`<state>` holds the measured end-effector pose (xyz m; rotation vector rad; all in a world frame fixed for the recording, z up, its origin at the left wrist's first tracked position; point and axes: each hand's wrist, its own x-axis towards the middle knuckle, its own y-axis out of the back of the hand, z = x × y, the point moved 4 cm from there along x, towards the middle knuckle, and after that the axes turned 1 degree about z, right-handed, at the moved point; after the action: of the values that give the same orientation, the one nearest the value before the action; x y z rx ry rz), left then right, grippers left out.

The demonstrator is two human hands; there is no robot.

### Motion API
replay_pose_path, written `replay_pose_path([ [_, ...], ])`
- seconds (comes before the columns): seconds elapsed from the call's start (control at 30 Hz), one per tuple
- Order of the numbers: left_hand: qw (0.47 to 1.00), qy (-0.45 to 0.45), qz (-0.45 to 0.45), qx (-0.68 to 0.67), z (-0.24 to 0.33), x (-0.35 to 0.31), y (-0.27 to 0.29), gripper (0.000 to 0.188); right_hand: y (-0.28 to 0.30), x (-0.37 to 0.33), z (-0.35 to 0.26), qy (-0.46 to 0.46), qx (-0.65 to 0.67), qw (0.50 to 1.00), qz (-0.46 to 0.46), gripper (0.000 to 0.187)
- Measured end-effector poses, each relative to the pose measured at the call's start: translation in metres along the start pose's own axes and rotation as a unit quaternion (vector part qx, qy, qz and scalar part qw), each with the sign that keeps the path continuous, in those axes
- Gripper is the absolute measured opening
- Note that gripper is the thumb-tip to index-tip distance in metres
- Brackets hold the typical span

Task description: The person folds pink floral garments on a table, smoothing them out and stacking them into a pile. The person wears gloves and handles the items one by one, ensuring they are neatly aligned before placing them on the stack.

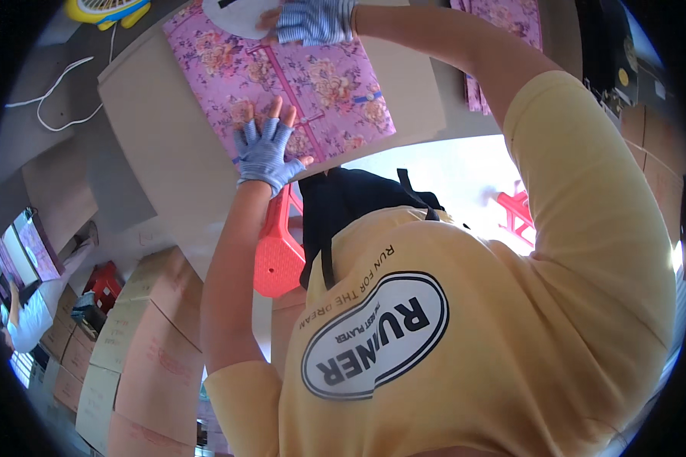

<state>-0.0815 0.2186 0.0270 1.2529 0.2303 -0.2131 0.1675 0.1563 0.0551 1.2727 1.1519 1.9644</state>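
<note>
A flat, rectangular piece with pink floral print (pixel 331 87) lies on a brown cardboard sheet (pixel 145 114). A darker magenta strip runs down its middle, and a small blue strip crosses its right part. My left hand (pixel 265 152), in a striped fingerless glove, rests open on its near left corner with fingers spread. At the far edge my right hand (pixel 312 23), gloved the same way, reaches across with fingers stretched out. Its fingertips touch a white rounded patch (pixel 240 19) bearing a dark mark. The picture's top edge cuts off part of this patch.
More pink floral pieces (pixel 511 23) lie to the right. A yellow and blue fan (pixel 107 11) stands far left, near a white cable (pixel 49 99). Red plastic stools (pixel 278 263) are below the table. Cardboard boxes (pixel 156 350) are stacked at left, with another person (pixel 30 324) beyond.
</note>
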Motion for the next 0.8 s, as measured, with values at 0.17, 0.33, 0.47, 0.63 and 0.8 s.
replay_pose_path([
  [0.17, 0.997, -0.043, 0.059, -0.017, -0.003, 0.002, -0.006, 0.107, -0.003, -0.029, -0.068, -0.007, 0.104, 0.985, -0.138, 0.056],
  [0.33, 0.999, -0.021, 0.025, 0.015, 0.001, 0.003, -0.003, 0.107, 0.015, -0.038, -0.123, -0.020, 0.186, 0.969, -0.161, 0.054],
  [0.47, 0.999, -0.021, 0.022, 0.022, 0.001, 0.001, 0.000, 0.106, 0.021, -0.046, -0.150, -0.053, 0.215, 0.966, -0.137, 0.047],
  [0.63, 0.999, -0.002, -0.009, 0.033, 0.004, 0.003, 0.003, 0.107, 0.026, -0.051, -0.181, -0.083, 0.213, 0.962, -0.147, 0.046],
  [0.8, 0.998, 0.002, -0.035, 0.053, 0.004, 0.004, 0.005, 0.105, 0.047, -0.044, -0.229, -0.184, 0.216, 0.944, -0.168, 0.056],
])
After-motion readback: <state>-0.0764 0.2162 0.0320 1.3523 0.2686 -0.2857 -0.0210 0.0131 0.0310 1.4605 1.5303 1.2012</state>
